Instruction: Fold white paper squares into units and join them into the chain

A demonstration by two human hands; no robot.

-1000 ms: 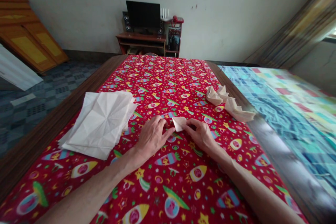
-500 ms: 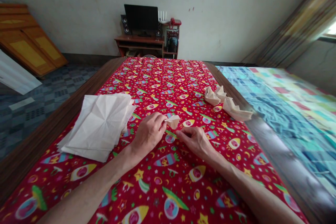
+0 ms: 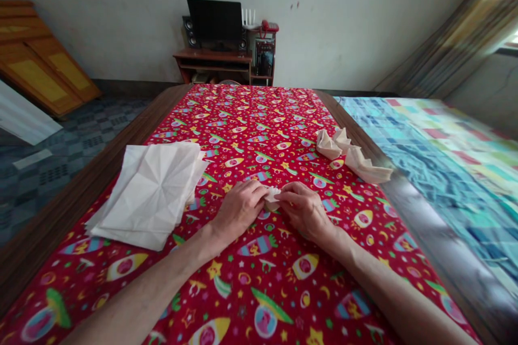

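Observation:
Between my hands, low over the red patterned cloth [image 3: 246, 291], is a small piece of folded white paper [image 3: 272, 199]. My left hand [image 3: 243, 206] is closed on its left side, fingers pinched together. From the right, my right hand [image 3: 303, 209] pinches the paper's other side with thumb and fingertips. My fingers cover much of the folded paper, so its full shape is hidden. Left of my hands lies a stack of creased white paper sheets [image 3: 151, 194]. Folded paper pieces with pointed tips [image 3: 366, 166] stand in a group at the right.
The cloth covers a dark wooden table, whose edge [image 3: 137, 132] shows at the left. Right of it is a bed with a blue patterned cover [image 3: 384, 140]. A desk [image 3: 214, 58] with a monitor [image 3: 214, 24] stands beyond the far end, and a wooden cabinet [image 3: 44, 59] at the left.
My right hand has moved up and now grips the folded paper. My left hand has shifted slightly right and down with it. The view has tilted a little.

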